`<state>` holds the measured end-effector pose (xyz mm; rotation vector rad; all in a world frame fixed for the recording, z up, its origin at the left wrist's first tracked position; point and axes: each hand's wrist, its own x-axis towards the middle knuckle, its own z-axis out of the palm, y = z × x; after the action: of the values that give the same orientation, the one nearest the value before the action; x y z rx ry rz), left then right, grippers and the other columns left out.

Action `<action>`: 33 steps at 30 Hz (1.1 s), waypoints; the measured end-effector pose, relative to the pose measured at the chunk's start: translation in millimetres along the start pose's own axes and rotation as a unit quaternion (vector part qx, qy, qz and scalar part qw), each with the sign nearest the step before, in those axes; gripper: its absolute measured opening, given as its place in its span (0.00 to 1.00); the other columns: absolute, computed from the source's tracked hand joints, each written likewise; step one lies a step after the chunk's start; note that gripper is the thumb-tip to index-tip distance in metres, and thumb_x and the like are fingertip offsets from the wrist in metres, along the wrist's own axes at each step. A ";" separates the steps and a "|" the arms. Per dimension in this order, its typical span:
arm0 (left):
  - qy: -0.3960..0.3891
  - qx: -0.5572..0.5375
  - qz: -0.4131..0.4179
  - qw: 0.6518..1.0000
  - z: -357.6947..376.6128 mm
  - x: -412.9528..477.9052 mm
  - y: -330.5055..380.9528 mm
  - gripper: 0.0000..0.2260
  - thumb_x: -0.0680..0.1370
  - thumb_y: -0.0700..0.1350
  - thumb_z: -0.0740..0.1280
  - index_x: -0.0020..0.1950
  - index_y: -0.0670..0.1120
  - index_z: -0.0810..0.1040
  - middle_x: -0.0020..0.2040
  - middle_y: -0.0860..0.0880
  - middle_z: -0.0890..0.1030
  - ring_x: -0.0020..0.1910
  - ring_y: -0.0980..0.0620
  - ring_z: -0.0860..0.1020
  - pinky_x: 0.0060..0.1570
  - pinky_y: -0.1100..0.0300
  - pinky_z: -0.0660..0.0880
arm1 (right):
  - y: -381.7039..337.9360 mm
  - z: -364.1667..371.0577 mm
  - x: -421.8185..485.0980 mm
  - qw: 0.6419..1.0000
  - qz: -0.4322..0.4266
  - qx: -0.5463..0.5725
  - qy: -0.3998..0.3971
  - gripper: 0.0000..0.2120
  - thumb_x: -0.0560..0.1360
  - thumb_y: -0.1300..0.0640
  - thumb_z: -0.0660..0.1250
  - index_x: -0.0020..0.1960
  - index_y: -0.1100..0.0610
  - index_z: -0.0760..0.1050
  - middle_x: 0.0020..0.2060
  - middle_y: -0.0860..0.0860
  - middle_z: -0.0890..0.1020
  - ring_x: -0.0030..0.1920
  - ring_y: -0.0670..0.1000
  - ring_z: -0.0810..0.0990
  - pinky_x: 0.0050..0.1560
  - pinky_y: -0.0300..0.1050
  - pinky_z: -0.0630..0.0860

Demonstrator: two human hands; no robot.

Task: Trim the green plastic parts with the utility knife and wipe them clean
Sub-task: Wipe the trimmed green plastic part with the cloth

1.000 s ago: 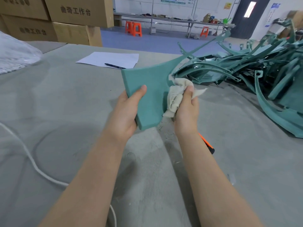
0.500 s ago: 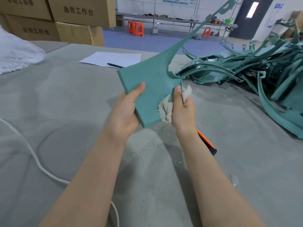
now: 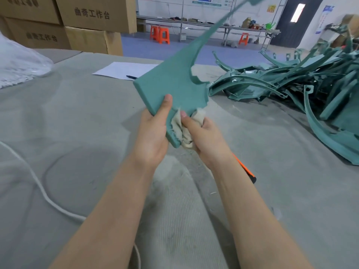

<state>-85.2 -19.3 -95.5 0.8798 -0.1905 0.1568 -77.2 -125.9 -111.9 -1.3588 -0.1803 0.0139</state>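
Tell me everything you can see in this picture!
green plastic part: one, green, held up over the table
rag: one, beige, against the part's lower edge
utility knife: one, orange and black, on the table behind the right forearm
pile of green parts: many, green, table's right
paper sheet: one, white, far on the table
pen: one, dark, on the paper
cardboard boxes: several, brown, back left
cord: one, white, table's left
left hand: grips the part
right hand: grips the rag

Bright even indoor light, soft shadows on the surface [image 3: 77,123], edge curvature, motion-blurred tip of green part [image 3: 174,80]
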 end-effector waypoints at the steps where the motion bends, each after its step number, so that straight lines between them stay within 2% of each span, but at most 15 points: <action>1: -0.003 -0.007 -0.013 1.000 -0.6 0.0 -1.0 0.10 0.83 0.41 0.57 0.57 0.43 0.77 0.52 0.46 0.84 0.53 0.48 0.83 0.52 0.55 0.79 | 0.4 -1.4 0.1 0.997 -0.032 -0.062 0.044 0.09 0.80 0.53 0.64 0.45 0.55 0.80 0.40 0.52 0.85 0.42 0.50 0.83 0.49 0.51 0.80; 5: 0.005 -0.036 -0.074 0.997 -2.9 1.4 1.6 0.15 0.83 0.45 0.58 0.66 0.39 0.73 0.60 0.42 0.81 0.57 0.46 0.81 0.55 0.52 0.78 | 5.3 -11.6 7.6 0.951 -0.089 -0.236 0.180 0.26 0.80 0.41 0.58 0.29 0.56 0.72 0.23 0.48 0.74 0.27 0.48 0.73 0.33 0.44 0.69; 8: 0.026 -0.056 -0.088 0.994 -7.0 2.4 7.6 0.13 0.82 0.48 0.59 0.62 0.44 0.76 0.54 0.46 0.84 0.52 0.49 0.83 0.45 0.53 0.81 | 3.9 -26.6 10.2 0.957 -0.031 -0.117 0.265 0.28 0.80 0.38 0.56 0.29 0.57 0.67 0.19 0.49 0.71 0.20 0.47 0.70 0.25 0.37 0.65; 10: 0.051 -0.086 -0.048 0.994 -10.0 3.9 11.5 0.12 0.82 0.49 0.60 0.61 0.46 0.77 0.55 0.47 0.84 0.53 0.49 0.83 0.50 0.51 0.81 | -3.8 -34.0 9.5 0.949 0.018 0.035 0.313 0.24 0.80 0.38 0.55 0.33 0.53 0.68 0.17 0.45 0.70 0.17 0.44 0.68 0.20 0.34 0.61; 11: 0.065 -0.096 -0.024 0.993 -10.8 4.5 13.3 0.12 0.82 0.48 0.60 0.61 0.46 0.76 0.56 0.47 0.84 0.55 0.49 0.82 0.54 0.50 0.79 | -6.9 -35.5 8.3 0.954 0.036 0.091 0.285 0.24 0.80 0.37 0.54 0.35 0.52 0.69 0.18 0.45 0.71 0.17 0.44 0.68 0.20 0.34 0.62; 13: 0.084 -0.094 0.003 0.992 -8.0 4.7 13.6 0.13 0.83 0.49 0.58 0.63 0.45 0.75 0.58 0.47 0.83 0.56 0.49 0.81 0.58 0.50 0.77 | -10.9 -24.9 5.6 0.978 0.066 0.165 0.105 0.23 0.78 0.35 0.54 0.41 0.52 0.74 0.25 0.50 0.76 0.23 0.45 0.73 0.24 0.36 0.67; 16: 0.071 -0.049 0.029 0.996 -1.1 1.1 10.0 0.16 0.84 0.50 0.54 0.64 0.43 0.74 0.59 0.46 0.82 0.57 0.49 0.81 0.57 0.53 0.77 | -5.4 10.6 -8.2 0.993 0.046 0.024 -0.110 0.17 0.80 0.45 0.59 0.38 0.52 0.74 0.26 0.50 0.70 0.27 0.45 0.68 0.30 0.35 0.69; 19: 0.033 -0.036 0.018 0.999 2.6 1.2 9.3 0.17 0.84 0.48 0.52 0.67 0.40 0.71 0.62 0.43 0.80 0.59 0.47 0.79 0.59 0.54 0.76 | -1.6 21.6 -7.8 0.999 -0.016 -0.002 -0.045 0.14 0.82 0.60 0.58 0.38 0.54 0.69 0.21 0.42 0.72 0.21 0.38 0.68 0.24 0.32 0.65; 22: -0.016 -0.066 -0.029 0.997 -3.2 2.1 14.6 0.18 0.83 0.47 0.54 0.69 0.40 0.70 0.62 0.43 0.80 0.60 0.48 0.79 0.61 0.53 0.75 | -14.0 8.4 -6.5 0.995 -0.062 -0.040 0.062 0.18 0.83 0.58 0.58 0.34 0.54 0.69 0.20 0.44 0.71 0.20 0.41 0.68 0.23 0.33 0.64; 24: -0.051 -0.060 -0.056 0.995 -13.3 4.3 23.4 0.18 0.79 0.52 0.58 0.61 0.43 0.77 0.56 0.46 0.83 0.56 0.49 0.81 0.55 0.54 0.78 | -22.2 -5.1 -5.5 0.990 -0.065 -0.059 0.112 0.19 0.82 0.55 0.60 0.38 0.68 0.75 0.31 0.62 0.81 0.30 0.56 0.81 0.32 0.46 0.78; 25: -0.069 -0.044 -0.078 0.994 -18.2 5.1 28.1 0.20 0.76 0.56 0.60 0.58 0.44 0.80 0.54 0.46 0.84 0.55 0.49 0.81 0.53 0.55 0.79 | -24.7 -12.0 -7.1 0.989 -0.058 -0.065 0.122 0.23 0.81 0.54 0.61 0.47 0.77 0.74 0.42 0.72 0.80 0.41 0.67 0.82 0.41 0.59 0.80; 26: -0.079 -0.020 -0.105 0.991 -22.6 5.1 31.6 0.22 0.74 0.58 0.61 0.55 0.44 0.82 0.53 0.46 0.84 0.54 0.49 0.82 0.51 0.56 0.80 | -25.4 -19.0 -9.1 0.988 -0.051 -0.091 0.118 0.25 0.81 0.53 0.62 0.53 0.79 0.71 0.47 0.76 0.77 0.43 0.72 0.79 0.41 0.63 0.77; 28: -0.077 0.053 -0.151 0.984 -27.4 3.8 30.4 0.22 0.72 0.57 0.64 0.58 0.44 0.81 0.55 0.46 0.84 0.55 0.49 0.82 0.52 0.55 0.80 | -25.7 -29.8 -10.1 0.984 -0.053 -0.151 0.082 0.18 0.80 0.53 0.63 0.46 0.70 0.73 0.32 0.67 0.74 0.26 0.61 0.72 0.24 0.48 0.68; 30: -0.050 0.110 -0.165 0.979 -28.4 2.5 23.6 0.21 0.69 0.51 0.68 0.60 0.43 0.79 0.55 0.46 0.84 0.53 0.49 0.82 0.55 0.53 0.79 | -23.4 -32.1 -9.5 0.985 -0.053 -0.152 0.058 0.14 0.80 0.54 0.64 0.42 0.64 0.72 0.28 0.55 0.66 0.25 0.49 0.64 0.25 0.37 0.60; 33: -0.043 0.151 -0.116 0.981 -24.2 0.3 16.8 0.13 0.71 0.45 0.69 0.54 0.44 0.80 0.49 0.51 0.85 0.48 0.54 0.84 0.49 0.60 0.80 | -16.5 -33.2 -2.4 0.984 -0.052 -0.108 0.129 0.23 0.80 0.49 0.63 0.45 0.71 0.74 0.36 0.58 0.73 0.34 0.54 0.71 0.36 0.45 0.67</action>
<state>-86.1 10.1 -97.9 1.2054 -0.1449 -0.0737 -76.5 -161.9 -102.8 -1.5521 -0.0340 -0.2747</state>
